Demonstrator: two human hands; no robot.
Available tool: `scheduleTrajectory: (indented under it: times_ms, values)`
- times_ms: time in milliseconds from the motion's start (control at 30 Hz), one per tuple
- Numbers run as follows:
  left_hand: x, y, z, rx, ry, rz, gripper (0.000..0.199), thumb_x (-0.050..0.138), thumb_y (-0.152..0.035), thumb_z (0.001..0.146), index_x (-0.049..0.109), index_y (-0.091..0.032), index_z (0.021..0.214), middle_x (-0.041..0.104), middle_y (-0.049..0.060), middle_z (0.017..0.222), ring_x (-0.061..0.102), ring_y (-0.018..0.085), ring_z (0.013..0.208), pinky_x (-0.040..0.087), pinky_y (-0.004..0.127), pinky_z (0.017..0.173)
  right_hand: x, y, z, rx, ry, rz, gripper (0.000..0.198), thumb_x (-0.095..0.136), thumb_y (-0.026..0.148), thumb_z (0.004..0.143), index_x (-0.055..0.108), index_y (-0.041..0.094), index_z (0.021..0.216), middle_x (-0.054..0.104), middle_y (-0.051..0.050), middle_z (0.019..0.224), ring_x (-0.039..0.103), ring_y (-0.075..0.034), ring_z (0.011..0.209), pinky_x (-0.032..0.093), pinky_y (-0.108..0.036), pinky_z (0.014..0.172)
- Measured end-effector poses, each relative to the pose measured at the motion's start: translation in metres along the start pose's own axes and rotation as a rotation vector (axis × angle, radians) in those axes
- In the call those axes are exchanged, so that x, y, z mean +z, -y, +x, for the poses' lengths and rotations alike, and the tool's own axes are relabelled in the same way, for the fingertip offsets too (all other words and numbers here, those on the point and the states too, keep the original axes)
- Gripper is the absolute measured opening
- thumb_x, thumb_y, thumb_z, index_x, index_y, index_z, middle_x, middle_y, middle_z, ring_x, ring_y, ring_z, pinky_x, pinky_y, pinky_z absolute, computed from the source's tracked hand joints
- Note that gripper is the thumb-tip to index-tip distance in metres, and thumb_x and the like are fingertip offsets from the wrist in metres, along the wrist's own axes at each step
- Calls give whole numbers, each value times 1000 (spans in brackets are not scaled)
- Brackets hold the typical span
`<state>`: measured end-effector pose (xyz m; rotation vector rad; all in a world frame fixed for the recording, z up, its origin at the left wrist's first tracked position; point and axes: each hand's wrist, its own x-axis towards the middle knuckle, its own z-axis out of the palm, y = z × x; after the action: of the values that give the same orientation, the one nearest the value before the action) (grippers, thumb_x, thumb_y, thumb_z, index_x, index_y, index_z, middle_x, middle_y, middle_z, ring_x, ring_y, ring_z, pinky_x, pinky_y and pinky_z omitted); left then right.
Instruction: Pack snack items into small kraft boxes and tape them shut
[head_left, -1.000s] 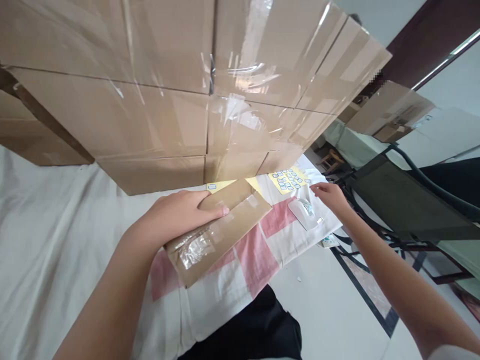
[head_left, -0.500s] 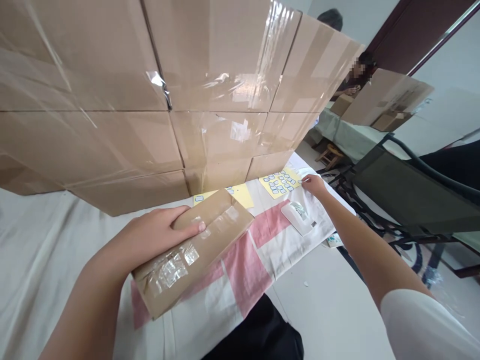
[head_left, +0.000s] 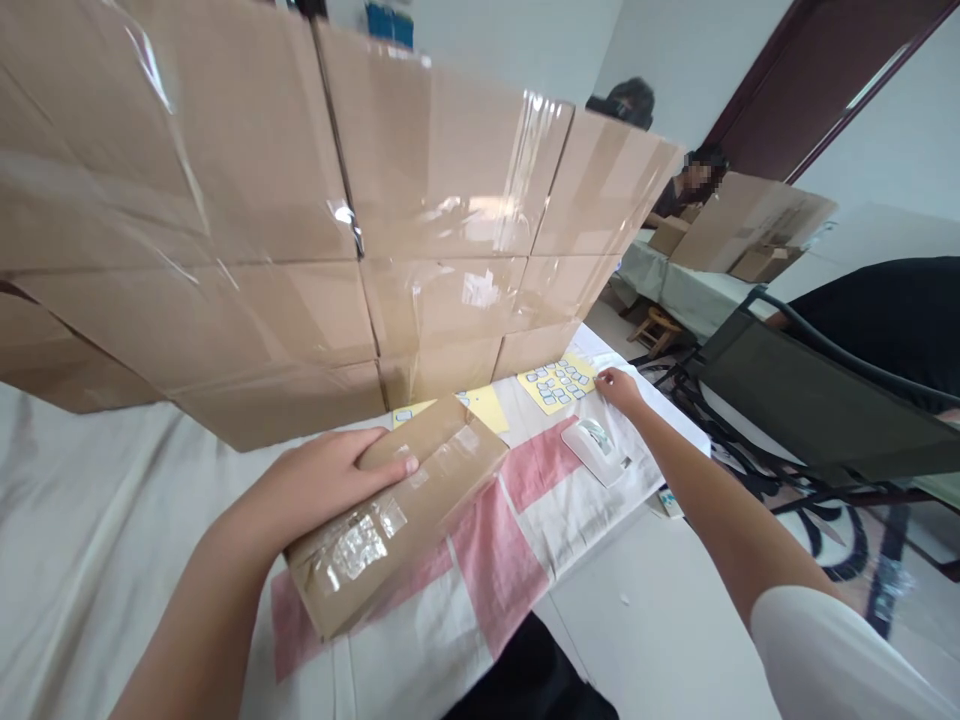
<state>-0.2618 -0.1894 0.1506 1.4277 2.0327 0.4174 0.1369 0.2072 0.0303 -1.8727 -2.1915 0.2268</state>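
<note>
My left hand [head_left: 330,490] is wrapped over a small brown cardboard box [head_left: 442,490], thumb on its top face. Strips of shiny clear tape run along that face, and the box lies tilted on the pink-and-white cloth [head_left: 499,560]. Farther right, my right hand [head_left: 616,388] has its fingertips pinched together at the right edge of a yellow sheet [head_left: 555,400] covered with small blue-outlined white stickers. Whatever may be between those fingertips is too small to make out. A second yellow sheet [head_left: 487,408] is partly hidden behind the box.
A wall of taped cardboard boxes [head_left: 450,190] stands along the table's far side. A white, rounded device with a clear window [head_left: 596,450] lies near my right forearm. Beyond are a folding chair [head_left: 810,390], another table [head_left: 697,290] with cardboard, and other people.
The view has tilted up slightly, showing more above the box wall. My left hand stays on the box. My right hand remains pinched by the yellow sheet's edge, fingers slightly more curled.
</note>
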Motion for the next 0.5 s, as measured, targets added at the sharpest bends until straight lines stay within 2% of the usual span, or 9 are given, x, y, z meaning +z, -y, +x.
scheduleTrajectory:
  times_ms: [133,233,333,500]
  values:
    - [3,0,2,48,-22,15,50,52,-72,88,74,-35,115,76,2,118,71,32,106,53,36,81,6,7,-9,85,-54,26,25,57,26,91,70,14,108,74,-13,102,67,-23,91,43,-28,70]
    - [5,3,6,29,-4,2,47,53,-71,88,76,-34,107,78,1,113,71,32,105,54,37,85,13,9,-18,119,-116,74,26,48,24,97,69,16,110,71,-15,116,67,-25,99,42,-29,71]
    - [9,11,13,52,17,-2,53,51,-73,88,74,-33,113,77,2,114,71,33,108,56,38,91,17,8,-23,116,-143,111,27,42,22,101,67,16,108,66,-16,126,67,-25,101,40,-30,71]
    - [16,28,27,91,-9,31,62,49,-78,84,73,-28,113,78,3,114,70,34,115,58,36,94,19,3,-25,104,-147,151,22,41,14,99,59,15,113,67,-16,118,66,-26,96,37,-32,71]
